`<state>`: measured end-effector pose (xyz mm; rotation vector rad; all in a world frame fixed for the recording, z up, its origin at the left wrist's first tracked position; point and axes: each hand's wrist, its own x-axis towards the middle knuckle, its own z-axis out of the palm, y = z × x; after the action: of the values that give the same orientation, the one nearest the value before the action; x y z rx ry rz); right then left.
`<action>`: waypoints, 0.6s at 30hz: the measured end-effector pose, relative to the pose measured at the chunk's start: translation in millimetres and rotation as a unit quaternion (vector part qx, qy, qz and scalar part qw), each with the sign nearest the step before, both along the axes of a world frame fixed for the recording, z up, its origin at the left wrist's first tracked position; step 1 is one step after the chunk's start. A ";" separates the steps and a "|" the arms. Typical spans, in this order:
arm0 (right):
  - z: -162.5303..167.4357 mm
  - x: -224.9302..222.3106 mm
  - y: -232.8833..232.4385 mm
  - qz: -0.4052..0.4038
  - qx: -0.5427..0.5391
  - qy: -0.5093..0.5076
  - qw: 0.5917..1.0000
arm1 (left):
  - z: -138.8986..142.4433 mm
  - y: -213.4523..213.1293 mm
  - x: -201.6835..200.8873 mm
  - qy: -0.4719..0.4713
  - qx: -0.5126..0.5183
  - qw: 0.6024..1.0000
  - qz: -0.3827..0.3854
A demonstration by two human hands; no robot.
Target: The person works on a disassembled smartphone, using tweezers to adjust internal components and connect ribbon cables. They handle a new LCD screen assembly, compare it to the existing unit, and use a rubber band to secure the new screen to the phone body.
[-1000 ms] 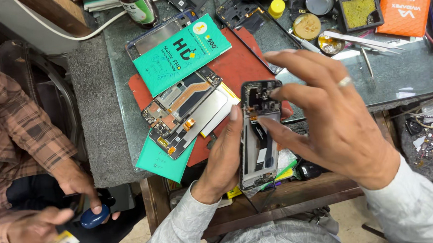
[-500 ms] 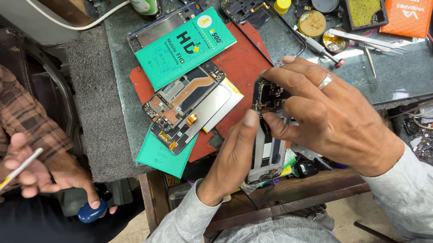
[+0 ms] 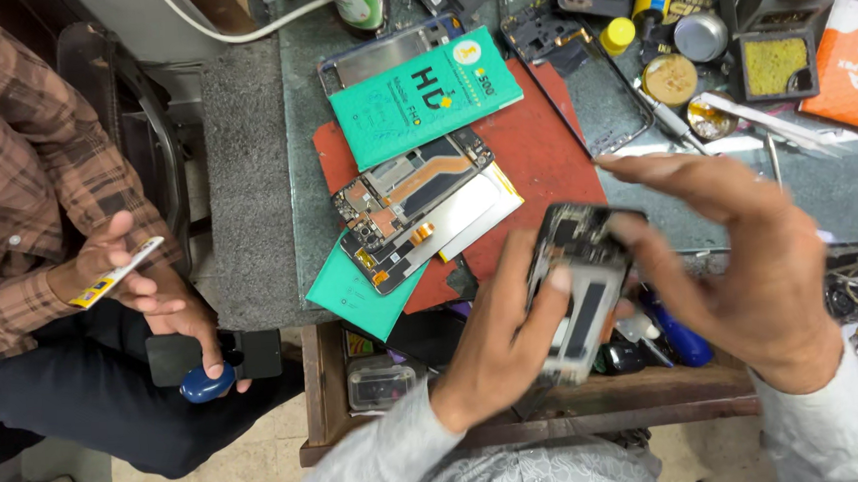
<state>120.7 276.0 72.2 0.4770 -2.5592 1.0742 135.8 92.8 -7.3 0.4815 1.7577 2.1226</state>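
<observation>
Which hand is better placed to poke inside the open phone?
The right hand. It hovers open over the opened phone, fingers free, while the left hand grips and steadies the phone from below.

A flat green box (image 3: 424, 98) lay on the red mat (image 3: 532, 145) ahead of me, another green packet (image 3: 362, 287) under the loose display panel (image 3: 440, 220). An orange-and-white packet (image 3: 850, 66) sat far right.
</observation>
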 end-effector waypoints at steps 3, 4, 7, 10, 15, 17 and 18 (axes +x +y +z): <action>-1.9 -7.6 3.6 -0.007 0.080 0.062 0.995 | 12.8 -14.4 25.8 -0.079 0.116 0.990 0.016; -4.2 -11.4 4.0 0.000 0.143 0.088 0.986 | 16.0 -19.2 33.4 -0.094 0.121 0.987 0.054; -20.0 -19.8 -6.4 0.079 0.180 0.077 0.977 | 22.4 -42.0 47.2 -0.110 0.117 0.962 0.220; -33.6 -19.7 -22.5 0.039 0.158 0.022 0.986 | 26.6 -64.5 46.1 -0.057 0.136 0.920 0.362; -46.5 -0.7 -60.7 -0.050 0.115 0.006 0.992 | 29.8 -82.1 25.2 -0.108 0.180 0.896 0.390; -50.9 2.3 -72.0 -0.081 0.106 0.007 0.991 | 29.3 -80.0 18.2 -0.116 0.190 0.902 0.371; -52.7 4.0 -75.8 -0.096 0.102 0.002 0.990 | 29.6 -78.4 17.3 -0.123 0.193 0.905 0.360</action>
<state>124.7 200.2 19.5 0.2740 -2.6600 0.7506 153.1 14.4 22.4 -0.4219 1.5011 2.8902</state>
